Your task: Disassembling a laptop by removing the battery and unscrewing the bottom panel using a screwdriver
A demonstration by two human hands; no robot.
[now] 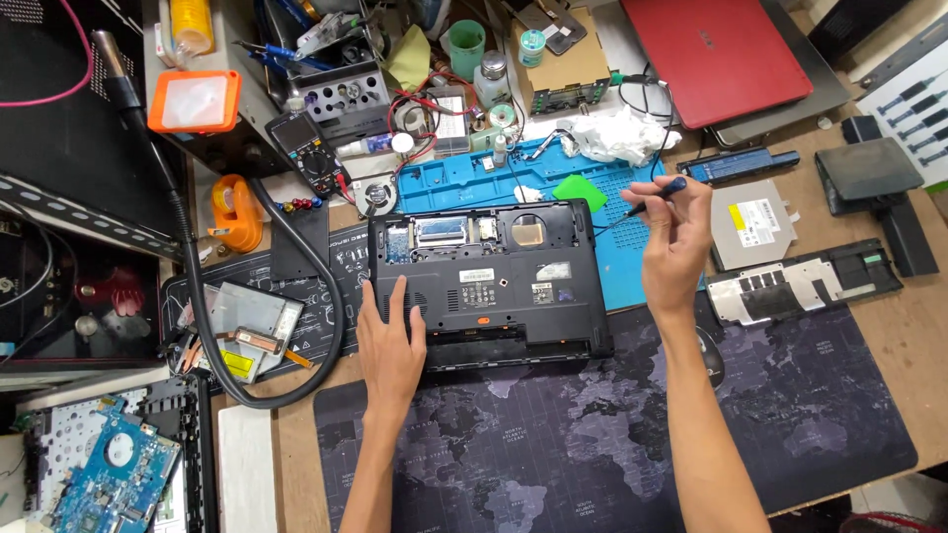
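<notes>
While the upturned black laptop base lies bottom-side up at the middle of the tabletop, both hands are near it. Left hand: laid flat, palm down, fingers spread and straight, resting on the near-left corner of the laptop base; it grips nothing. Right hand: raised just beyond the right edge of the laptop base, fingers pinched shut around a small blue-handled screwdriver, tip pointing left toward the base; the tip appears clear of the casing.

The laptop base straddles two mats: its far half on a blue repair mat, its near edge on a dark world-map desk mat. Compartment covers are off along its far edge, exposing internal boards. A green plastic pick lies on the blue mat just behind the base's far-right corner.

Right of the base: a silver optical drive, a black cover panel with a metal lining, and a long black battery. Further behind, a closed red laptop. Left of the base: a black multimeter, an orange tape dispenser, and a metal drive caddy under a thick black hose. A blue circuit board sits at the near-left corner.
</notes>
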